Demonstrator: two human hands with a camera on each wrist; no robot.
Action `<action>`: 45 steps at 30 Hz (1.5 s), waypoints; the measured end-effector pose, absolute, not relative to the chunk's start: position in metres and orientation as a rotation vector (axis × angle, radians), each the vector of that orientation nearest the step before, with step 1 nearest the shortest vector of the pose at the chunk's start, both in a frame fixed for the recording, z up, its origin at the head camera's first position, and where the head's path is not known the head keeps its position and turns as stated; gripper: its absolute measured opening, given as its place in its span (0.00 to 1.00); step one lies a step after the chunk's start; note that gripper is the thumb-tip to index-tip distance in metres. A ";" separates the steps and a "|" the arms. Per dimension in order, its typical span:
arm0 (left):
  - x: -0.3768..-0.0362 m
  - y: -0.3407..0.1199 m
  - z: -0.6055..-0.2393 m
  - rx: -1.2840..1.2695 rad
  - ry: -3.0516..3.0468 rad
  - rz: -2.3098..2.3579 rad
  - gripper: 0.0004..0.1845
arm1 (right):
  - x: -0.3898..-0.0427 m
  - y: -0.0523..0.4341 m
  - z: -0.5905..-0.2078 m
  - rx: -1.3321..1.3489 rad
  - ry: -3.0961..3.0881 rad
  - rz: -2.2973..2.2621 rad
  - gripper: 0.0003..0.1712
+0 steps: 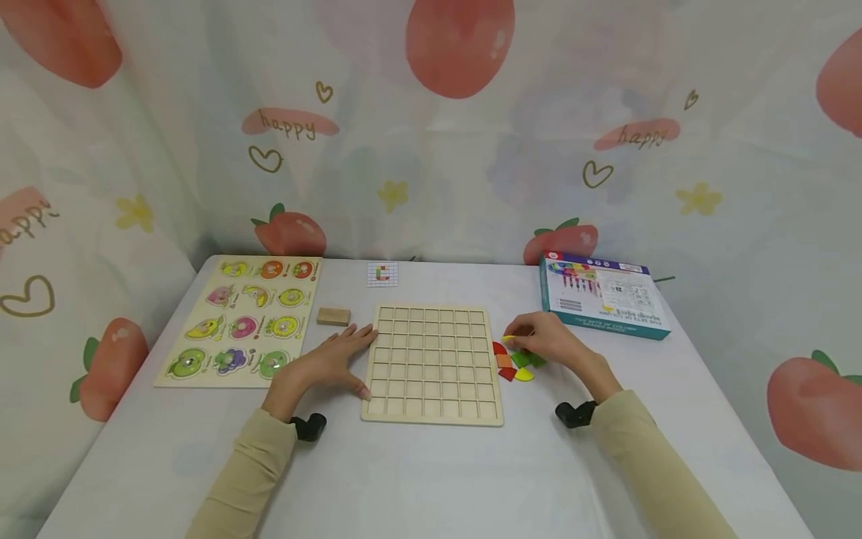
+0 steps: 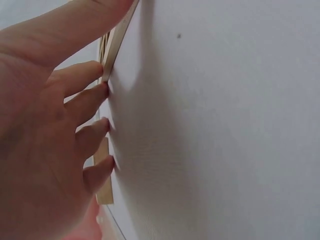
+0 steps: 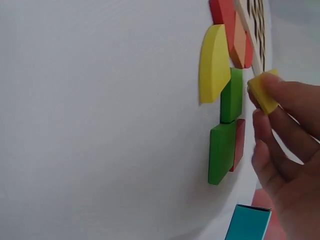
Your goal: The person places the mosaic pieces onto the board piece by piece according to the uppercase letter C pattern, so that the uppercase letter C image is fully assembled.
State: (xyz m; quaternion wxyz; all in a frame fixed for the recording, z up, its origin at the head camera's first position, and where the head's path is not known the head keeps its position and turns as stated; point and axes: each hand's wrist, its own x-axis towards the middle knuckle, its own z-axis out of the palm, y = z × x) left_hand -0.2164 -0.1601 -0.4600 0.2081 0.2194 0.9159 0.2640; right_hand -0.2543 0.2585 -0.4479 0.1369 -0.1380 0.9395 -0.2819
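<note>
- Left hand [image 1: 330, 363], lower centre-left, lies flat with fingers spread, touching the grid board's [image 1: 432, 364] left edge.
- Right hand [image 1: 548, 340], right of the board, pinches a yellow piece [image 3: 263, 91] above the coloured pieces [image 1: 515, 361] on the tabletop [image 1: 431, 464].

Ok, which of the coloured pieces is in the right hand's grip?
The small yellow piece, pinched at the fingertips of the right hand. The other coloured pieces, including the larger yellow rounded one, lie flat on the table, untouched.

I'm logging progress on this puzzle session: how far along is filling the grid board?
Barely begun. Done: nothing; every cell of the grid board looks bare. In hand: the right hand pinches a yellow piece above the coloured pieces, while the left hand rests flat at the board's left edge. Left: all the pieces beside the board.
</note>
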 end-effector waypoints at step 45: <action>-0.218 -0.158 -0.462 0.554 2.537 0.753 0.61 | -0.284 0.171 -0.452 -0.516 2.641 -1.095 0.10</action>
